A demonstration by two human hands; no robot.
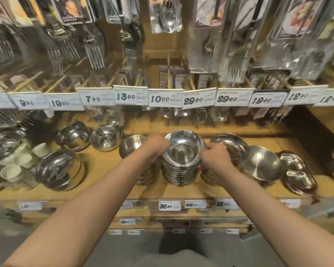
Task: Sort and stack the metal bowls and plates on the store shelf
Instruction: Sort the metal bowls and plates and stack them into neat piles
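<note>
Between the two hands, on the middle of the yellow shelf (112, 178), stands a tall stack of rimmed steel bowls (179, 170). The left hand (156, 144) pinches the far-left rim of the top bowl (183, 149) with curled fingers; the right hand (215, 156) curls over the near-right rim, and whether its fingertips reach a bowl lower in the stack I cannot tell. Thin polished steel like this should be stiff, light one at a time but weighty as a stack, and slick, so the flared rim at opposite sides looks the surest hold. Nested bowls may stick and lift together.

Just left of the left hand sits another steel bowl (132, 147), and further left two round bowls (105, 137). Right of the right hand lie shallow plates (229, 145), a wider dish (262, 162), and beyond them compartment trays (297, 174).

Above the grip, price tags (165, 98) read 7.90, 13.90, 10.00, 29.90, 29.90, 19.90, 12.90; below it, 36.90 and 26.90. No brand is legible.
</note>
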